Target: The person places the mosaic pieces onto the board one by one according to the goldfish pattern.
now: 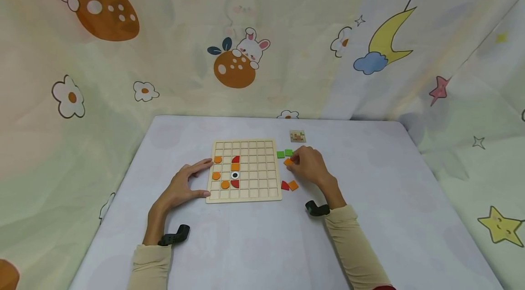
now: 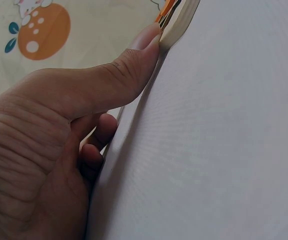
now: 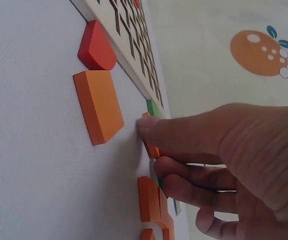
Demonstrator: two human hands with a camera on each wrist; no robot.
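Observation:
A wooden grid board [image 1: 262, 189] lies mid-table with several pieces in its left columns: orange discs [image 1: 218, 159], an orange square [image 1: 235, 167], red quarter-rounds [image 1: 234, 183] and a black-and-white ring [image 1: 235, 175]. My left hand [image 1: 197, 178] rests spread on the table. Its thumb [image 2: 134, 55] presses the board's near-left corner [image 2: 179, 25], and its index finger touches the left edge. My right hand [image 1: 293, 162], just right of the board, pinches a small orange piece [image 1: 288, 162] on the table. In the right wrist view the thumb [image 3: 184, 132] lies over that piece [image 3: 152, 149].
Loose pieces lie right of the board: two green squares [image 1: 285, 153], a red piece [image 1: 285, 185] and an orange square [image 1: 293, 185]. A small pattern card [image 1: 297, 136] lies behind them. Printed cloth walls stand behind the table and on both sides.

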